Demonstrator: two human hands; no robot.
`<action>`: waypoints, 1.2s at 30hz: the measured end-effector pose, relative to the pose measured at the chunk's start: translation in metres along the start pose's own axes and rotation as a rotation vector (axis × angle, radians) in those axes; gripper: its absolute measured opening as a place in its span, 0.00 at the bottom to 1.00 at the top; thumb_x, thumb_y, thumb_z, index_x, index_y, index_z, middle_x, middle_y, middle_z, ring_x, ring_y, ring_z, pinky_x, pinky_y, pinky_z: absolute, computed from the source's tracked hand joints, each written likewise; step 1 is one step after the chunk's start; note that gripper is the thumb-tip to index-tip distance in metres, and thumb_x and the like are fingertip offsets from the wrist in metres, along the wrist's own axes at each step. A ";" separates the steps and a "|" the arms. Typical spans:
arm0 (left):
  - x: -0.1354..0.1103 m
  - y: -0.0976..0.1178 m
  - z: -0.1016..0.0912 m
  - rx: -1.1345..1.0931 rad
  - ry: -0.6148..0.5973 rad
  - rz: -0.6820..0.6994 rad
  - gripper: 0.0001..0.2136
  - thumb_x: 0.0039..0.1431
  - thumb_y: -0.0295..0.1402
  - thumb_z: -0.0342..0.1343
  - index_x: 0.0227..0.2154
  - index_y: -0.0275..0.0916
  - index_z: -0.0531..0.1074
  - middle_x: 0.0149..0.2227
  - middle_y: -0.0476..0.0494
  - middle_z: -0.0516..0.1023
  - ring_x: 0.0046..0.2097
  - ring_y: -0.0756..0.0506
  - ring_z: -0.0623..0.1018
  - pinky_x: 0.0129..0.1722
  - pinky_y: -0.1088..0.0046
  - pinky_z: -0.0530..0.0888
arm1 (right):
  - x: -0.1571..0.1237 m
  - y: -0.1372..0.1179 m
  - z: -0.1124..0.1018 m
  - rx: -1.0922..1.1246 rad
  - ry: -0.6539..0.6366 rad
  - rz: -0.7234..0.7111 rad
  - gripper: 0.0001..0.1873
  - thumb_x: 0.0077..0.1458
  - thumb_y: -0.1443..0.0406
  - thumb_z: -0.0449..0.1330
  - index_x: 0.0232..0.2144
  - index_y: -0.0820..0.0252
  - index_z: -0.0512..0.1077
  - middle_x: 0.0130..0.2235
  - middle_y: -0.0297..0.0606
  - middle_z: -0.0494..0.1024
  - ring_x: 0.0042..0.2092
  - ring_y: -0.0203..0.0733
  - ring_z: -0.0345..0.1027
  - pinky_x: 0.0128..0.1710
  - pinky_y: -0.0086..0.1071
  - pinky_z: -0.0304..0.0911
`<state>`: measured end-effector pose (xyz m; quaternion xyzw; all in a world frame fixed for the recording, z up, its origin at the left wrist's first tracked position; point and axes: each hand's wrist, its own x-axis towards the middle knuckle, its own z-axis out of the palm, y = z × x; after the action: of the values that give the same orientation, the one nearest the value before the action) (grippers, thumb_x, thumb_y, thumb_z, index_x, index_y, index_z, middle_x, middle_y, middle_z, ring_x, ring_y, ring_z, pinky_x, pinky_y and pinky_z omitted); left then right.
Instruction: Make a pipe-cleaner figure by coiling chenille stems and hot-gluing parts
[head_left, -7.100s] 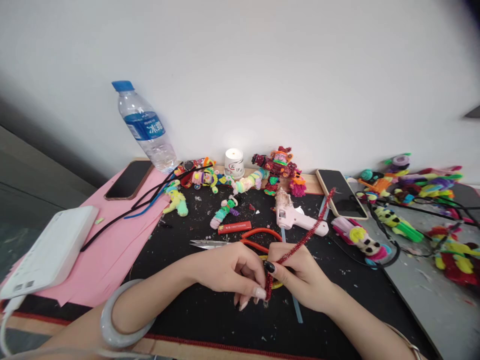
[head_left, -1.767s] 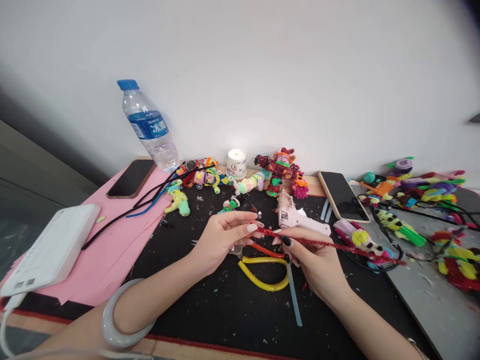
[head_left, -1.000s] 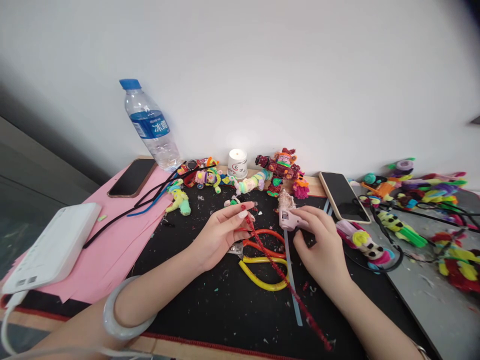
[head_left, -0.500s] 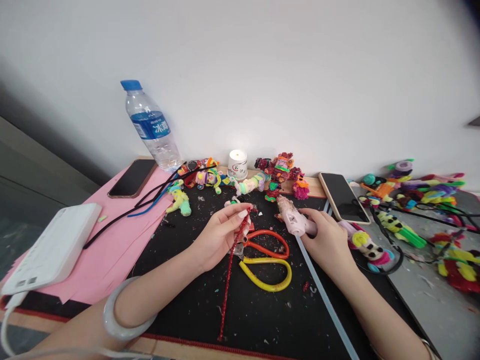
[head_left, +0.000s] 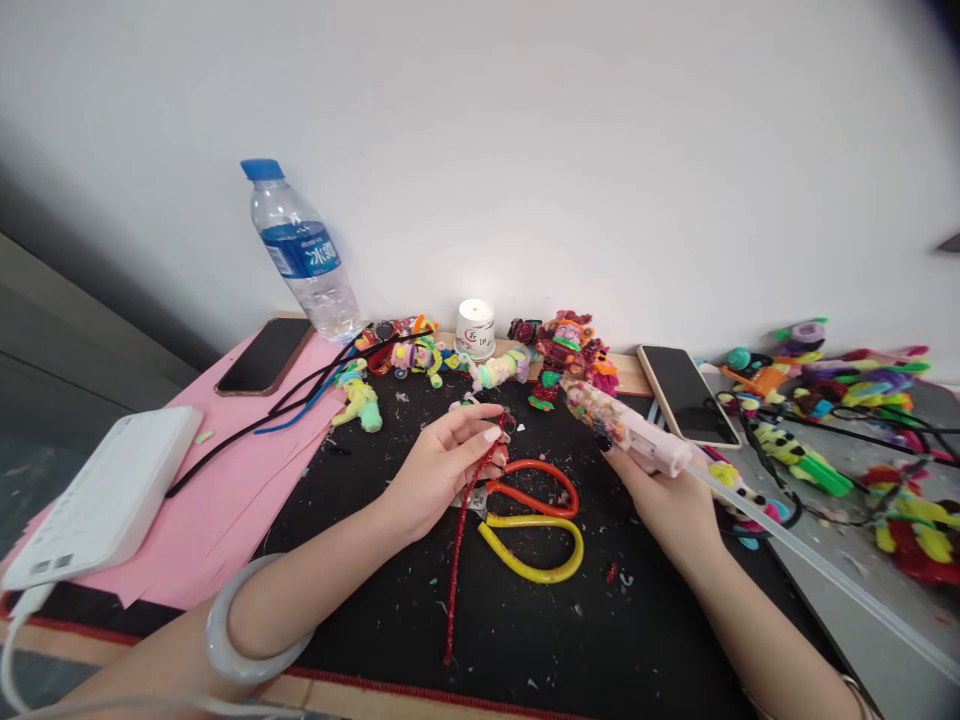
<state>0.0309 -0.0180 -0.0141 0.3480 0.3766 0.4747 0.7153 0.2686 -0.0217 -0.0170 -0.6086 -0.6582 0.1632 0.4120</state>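
My left hand [head_left: 431, 470] pinches a red glittery pipe cleaner [head_left: 456, 560] near its upper end. The rest of the pipe cleaner hangs down over the black mat [head_left: 360, 610]. Closed round a pale pink glue gun [head_left: 654, 442], my right hand [head_left: 675, 515] keeps it tilted, with its crusted nozzle end pointing away to the left. A long translucent glue stick [head_left: 817, 552] sticks out of the gun's back toward the lower right. Between both hands lie scissors with one orange and one yellow handle [head_left: 534, 577]; my left hand hides part of them.
A leaning water bottle [head_left: 304, 255], a paper cup [head_left: 475, 330] and pipe-cleaner figures [head_left: 566, 345] line the wall. Phones lie at left [head_left: 264, 356] and right [head_left: 688, 393]. A white power bank [head_left: 105, 495] rests on pink sheets [head_left: 225, 480]. More colourful figures [head_left: 855, 385] fill the right.
The glue gun has turned in my right hand's grip, its back end and glue stick swinging to the right. My left hand stays nearly still; the pipe cleaner's lower end has shifted slightly.
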 end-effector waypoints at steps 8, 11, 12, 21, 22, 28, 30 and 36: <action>0.002 -0.005 -0.002 0.260 0.043 0.061 0.20 0.45 0.29 0.66 0.44 0.38 0.73 0.38 0.45 0.76 0.40 0.48 0.77 0.42 0.71 0.73 | -0.005 0.000 -0.002 0.130 -0.174 -0.076 0.07 0.50 0.65 0.61 0.34 0.58 0.76 0.29 0.37 0.80 0.30 0.44 0.73 0.27 0.32 0.68; 0.001 -0.004 -0.003 0.360 0.048 0.079 0.20 0.44 0.30 0.66 0.43 0.37 0.73 0.35 0.48 0.74 0.35 0.49 0.77 0.38 0.72 0.73 | -0.005 -0.002 -0.002 0.149 -0.265 -0.096 0.08 0.49 0.66 0.60 0.35 0.58 0.76 0.29 0.36 0.80 0.29 0.45 0.73 0.25 0.32 0.67; 0.000 -0.004 -0.003 0.392 0.052 0.087 0.20 0.44 0.30 0.66 0.43 0.37 0.72 0.34 0.48 0.74 0.34 0.49 0.77 0.37 0.73 0.73 | -0.005 -0.003 -0.002 0.157 -0.285 -0.094 0.08 0.50 0.66 0.60 0.35 0.58 0.76 0.29 0.36 0.80 0.29 0.45 0.73 0.25 0.31 0.67; 0.000 -0.001 -0.002 0.310 0.086 0.017 0.16 0.46 0.32 0.66 0.39 0.36 0.75 0.36 0.43 0.80 0.37 0.47 0.79 0.37 0.72 0.76 | -0.006 -0.008 -0.004 0.190 -0.299 -0.059 0.05 0.50 0.66 0.59 0.30 0.58 0.75 0.27 0.36 0.79 0.27 0.43 0.72 0.22 0.29 0.65; 0.000 0.000 -0.002 0.279 0.097 -0.014 0.16 0.45 0.32 0.66 0.39 0.36 0.75 0.37 0.43 0.80 0.37 0.47 0.79 0.37 0.73 0.76 | -0.006 -0.008 -0.003 0.188 -0.294 -0.060 0.05 0.50 0.65 0.59 0.30 0.58 0.75 0.26 0.36 0.79 0.26 0.43 0.72 0.22 0.29 0.65; 0.002 -0.001 -0.003 0.181 0.078 -0.077 0.18 0.43 0.30 0.68 0.41 0.38 0.75 0.38 0.45 0.81 0.39 0.48 0.79 0.39 0.75 0.76 | -0.006 -0.007 -0.002 0.169 -0.340 -0.070 0.07 0.51 0.64 0.58 0.32 0.59 0.75 0.29 0.38 0.80 0.28 0.44 0.73 0.24 0.30 0.67; 0.002 -0.003 -0.005 0.179 0.051 -0.077 0.20 0.41 0.30 0.69 0.41 0.38 0.75 0.39 0.45 0.81 0.40 0.48 0.79 0.41 0.75 0.75 | -0.007 -0.006 -0.002 0.158 -0.368 -0.080 0.07 0.51 0.64 0.58 0.32 0.59 0.75 0.28 0.37 0.80 0.27 0.43 0.73 0.23 0.29 0.66; 0.003 -0.005 -0.005 0.229 0.044 -0.066 0.22 0.40 0.29 0.69 0.41 0.37 0.75 0.39 0.43 0.81 0.41 0.46 0.79 0.45 0.71 0.75 | -0.006 -0.005 -0.003 0.156 -0.434 -0.119 0.07 0.52 0.63 0.58 0.33 0.60 0.73 0.28 0.37 0.78 0.27 0.42 0.71 0.25 0.29 0.65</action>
<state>0.0290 -0.0160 -0.0216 0.4043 0.4554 0.4123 0.6776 0.2665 -0.0293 -0.0135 -0.4857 -0.7513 0.3162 0.3157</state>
